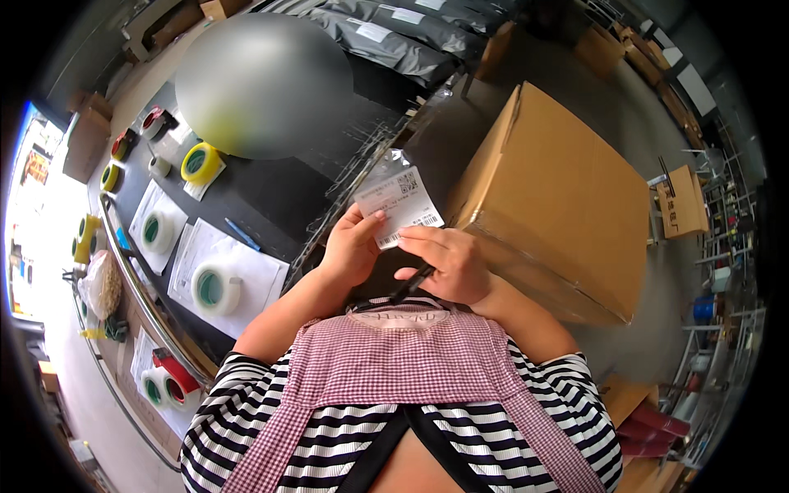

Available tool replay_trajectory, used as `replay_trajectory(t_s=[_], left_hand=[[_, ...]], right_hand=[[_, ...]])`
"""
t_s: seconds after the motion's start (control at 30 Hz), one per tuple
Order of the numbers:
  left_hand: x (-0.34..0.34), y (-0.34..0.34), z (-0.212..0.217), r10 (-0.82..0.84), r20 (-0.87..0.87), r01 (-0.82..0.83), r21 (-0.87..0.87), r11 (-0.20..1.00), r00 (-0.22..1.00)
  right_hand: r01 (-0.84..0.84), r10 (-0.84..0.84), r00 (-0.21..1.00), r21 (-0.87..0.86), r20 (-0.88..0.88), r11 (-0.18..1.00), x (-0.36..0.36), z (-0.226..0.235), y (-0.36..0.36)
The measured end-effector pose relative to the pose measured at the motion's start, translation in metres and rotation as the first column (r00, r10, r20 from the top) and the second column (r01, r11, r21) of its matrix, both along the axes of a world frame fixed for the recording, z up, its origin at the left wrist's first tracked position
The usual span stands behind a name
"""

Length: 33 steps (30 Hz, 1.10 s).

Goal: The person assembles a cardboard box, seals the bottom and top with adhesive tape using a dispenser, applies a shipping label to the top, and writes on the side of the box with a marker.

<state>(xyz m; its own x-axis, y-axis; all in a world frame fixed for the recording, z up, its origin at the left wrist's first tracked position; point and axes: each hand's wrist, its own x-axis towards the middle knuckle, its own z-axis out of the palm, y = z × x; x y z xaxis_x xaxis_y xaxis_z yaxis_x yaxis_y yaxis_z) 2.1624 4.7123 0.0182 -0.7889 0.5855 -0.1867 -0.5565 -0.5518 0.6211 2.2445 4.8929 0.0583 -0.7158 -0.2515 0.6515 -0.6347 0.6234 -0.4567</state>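
Note:
In front of my chest I hold a white printed label with a square code and barcodes. My left hand pinches its lower left corner between thumb and fingers. The fingertips of my right hand meet the label's lower right edge. A black pen is tucked in that same right hand, slanting down toward my checked apron. Just beyond my right hand stands a large closed cardboard box, with clear tape along its edge.
A dark worktable on my left bears tape rolls, papers and a blue pen. Grey plastic-wrapped packages lie at its far end. Metal racks line the right. A blurred patch covers part of the table.

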Motion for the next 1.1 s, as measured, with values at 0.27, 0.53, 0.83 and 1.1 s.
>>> replay_trajectory(t_s=[0.27,0.53,0.83,1.1], left_hand=[[0.008,0.153,0.004,-0.149,-0.132,0.138,-0.084,0.987,0.98],[0.063,0.361,-0.012,-0.46,-0.111,0.435,-0.193,0.879,0.881],[0.059,0.501,-0.054,-0.587,-0.289,0.21,-0.742,0.636,0.756],[0.038,0.557,-0.064,-0.608,-0.314,-0.109,-0.931,0.349,0.73]], right_hand=[[0.578,-0.241,0.792,-0.559,0.562,0.595,0.056,-0.034,0.177],[0.632,0.137,0.723,-0.728,0.677,0.264,0.11,-0.056,0.353],[0.759,-0.118,0.646,-0.618,0.754,0.207,0.131,-0.097,0.462],[0.895,-0.207,0.385,-0.309,0.899,0.321,0.093,-0.12,0.516]])
